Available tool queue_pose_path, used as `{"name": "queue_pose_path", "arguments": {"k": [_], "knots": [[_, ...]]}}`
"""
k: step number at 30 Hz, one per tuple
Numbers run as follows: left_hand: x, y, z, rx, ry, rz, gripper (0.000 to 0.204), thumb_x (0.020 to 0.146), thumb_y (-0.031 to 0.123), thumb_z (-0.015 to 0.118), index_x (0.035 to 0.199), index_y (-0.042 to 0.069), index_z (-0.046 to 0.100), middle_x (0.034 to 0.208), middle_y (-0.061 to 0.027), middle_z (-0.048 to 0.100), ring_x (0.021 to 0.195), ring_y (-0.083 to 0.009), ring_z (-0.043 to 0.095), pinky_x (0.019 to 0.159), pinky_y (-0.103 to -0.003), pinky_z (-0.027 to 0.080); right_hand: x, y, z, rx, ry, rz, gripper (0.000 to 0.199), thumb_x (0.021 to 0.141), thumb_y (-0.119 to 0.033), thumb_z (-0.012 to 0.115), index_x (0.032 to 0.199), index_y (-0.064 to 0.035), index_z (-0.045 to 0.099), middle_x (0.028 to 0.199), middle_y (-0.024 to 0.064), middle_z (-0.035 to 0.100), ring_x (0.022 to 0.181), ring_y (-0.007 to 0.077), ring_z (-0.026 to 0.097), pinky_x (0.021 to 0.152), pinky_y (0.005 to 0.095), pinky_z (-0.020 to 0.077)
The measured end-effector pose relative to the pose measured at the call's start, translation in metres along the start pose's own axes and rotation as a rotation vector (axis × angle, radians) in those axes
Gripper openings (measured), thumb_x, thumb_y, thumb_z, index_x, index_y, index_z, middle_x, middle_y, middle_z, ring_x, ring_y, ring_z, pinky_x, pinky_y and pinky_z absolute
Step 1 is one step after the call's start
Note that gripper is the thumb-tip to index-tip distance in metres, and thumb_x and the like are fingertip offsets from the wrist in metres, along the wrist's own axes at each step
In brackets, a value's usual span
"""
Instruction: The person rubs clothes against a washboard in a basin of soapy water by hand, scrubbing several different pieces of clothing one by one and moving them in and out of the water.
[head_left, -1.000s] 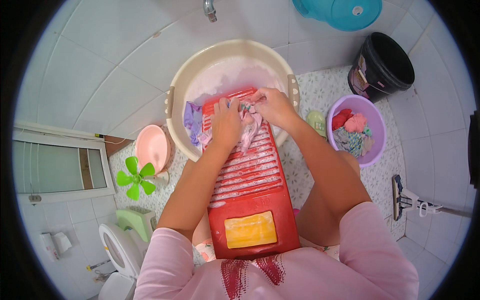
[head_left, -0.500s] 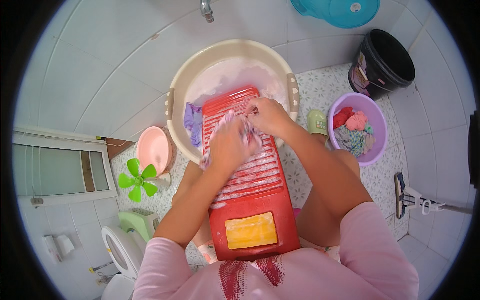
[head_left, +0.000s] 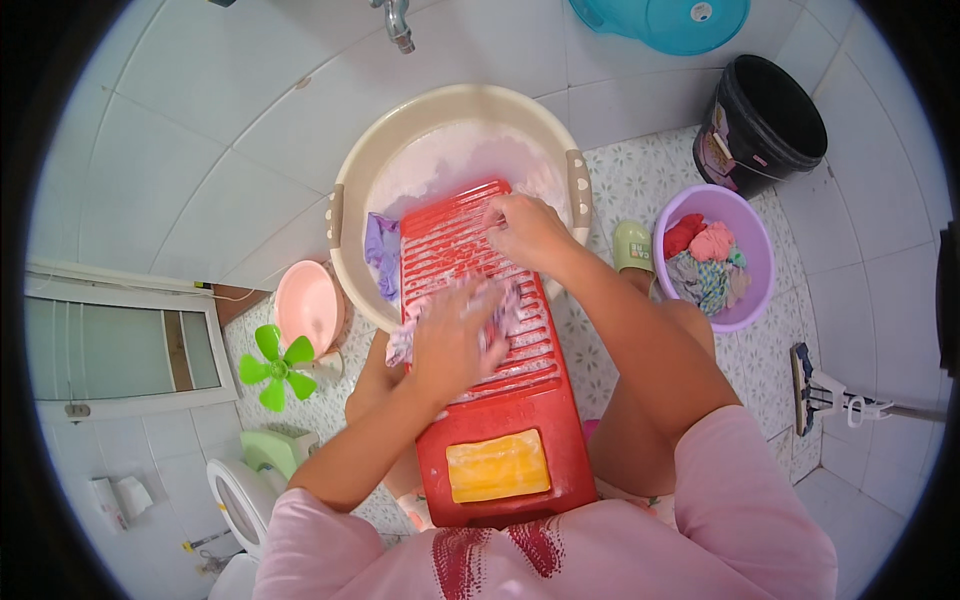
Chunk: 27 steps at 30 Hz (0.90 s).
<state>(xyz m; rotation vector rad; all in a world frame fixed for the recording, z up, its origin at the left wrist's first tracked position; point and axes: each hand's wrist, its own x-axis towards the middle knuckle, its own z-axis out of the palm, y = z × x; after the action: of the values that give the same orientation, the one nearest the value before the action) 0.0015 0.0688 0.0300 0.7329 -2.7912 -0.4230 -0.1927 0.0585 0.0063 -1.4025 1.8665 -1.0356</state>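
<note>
Tiled bathroom floor [head_left: 640,180], patterned in small flecks, with white wall tiles running away on the left. On it stands a cream wash basin [head_left: 345,260] holding soapy water; a red ribbed washboard [head_left: 520,420] leans from the basin's inside down toward the person, its long axis running far to near, slightly tilted rightward at the near end.

Object in hand: a wet, pale patterned cloth [head_left: 500,305] lying across the middle ribs of the board. The left hand [head_left: 450,340] is pressed flat on it, fingers curled over and gripping the fabric. The cloth lies directly under this hand, spreading a little to the left and right of it. The right hand [head_left: 525,230] rests at the far end of the board, fingers bent and closed against the ribs; whether it pinches any cloth cannot be told. The left hand is the nearer one to the cloth.

Open room: ribs are bare between the two hands and just near of the left hand. Further near, a yellow soap bar [head_left: 497,465] sits in the board's recess. A lilac garment [head_left: 380,250] hangs in the basin, left of the board.

Surroundings: purple bowl of mixed laundry [head_left: 745,235] to the right, black bucket [head_left: 760,120] beyond it, green slipper [head_left: 632,245] between bowl and basin, pink basin [head_left: 305,300] and green toy fan [head_left: 275,365] to the left, tap [head_left: 398,22] above the far rim
</note>
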Motion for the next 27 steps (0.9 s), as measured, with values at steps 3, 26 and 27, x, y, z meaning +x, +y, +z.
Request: {"name": "queue_pose_path", "arguments": {"k": [3,26,27], "knots": [[0.052,-0.024,0.016,0.323,0.234,-0.151,0.057,0.075,0.037,0.064,0.127,0.015,0.055,0.125,-0.0171,0.054,0.117,-0.0394,0.048,0.099,-0.055,0.035,0.0,-0.006,0.003,-0.005,0.002,0.039,0.014,0.071,-0.012,0.061,0.082,-0.0043,0.066,0.092,0.0189,0.065,0.091,0.0352,0.062,0.082,0.0423,0.0486],[0.065,-0.03,0.023,0.209,0.353,0.036,0.03,0.076,0.026,0.063,0.096,0.004,0.069,0.113,-0.0165,0.058,0.105,-0.0322,0.055,0.089,-0.043,0.041,0.018,-0.005,0.014,-0.135,0.051,0.009,0.017,0.071,-0.012,0.06,0.085,-0.0044,0.067,0.092,0.0193,0.067,0.091,0.0356,0.063,0.081,0.043,0.0488],[0.059,-0.036,0.023,0.215,0.357,0.027,0.03,0.076,0.026,0.063,0.096,0.004,0.069,0.113,-0.0165,0.058,0.105,-0.0322,0.055,0.089,-0.043,0.041,0.015,-0.012,0.014,-0.071,0.063,0.039,0.017,0.071,-0.012,0.06,0.085,-0.0044,0.067,0.093,0.0192,0.066,0.092,0.0357,0.063,0.082,0.0429,0.0487]]}}
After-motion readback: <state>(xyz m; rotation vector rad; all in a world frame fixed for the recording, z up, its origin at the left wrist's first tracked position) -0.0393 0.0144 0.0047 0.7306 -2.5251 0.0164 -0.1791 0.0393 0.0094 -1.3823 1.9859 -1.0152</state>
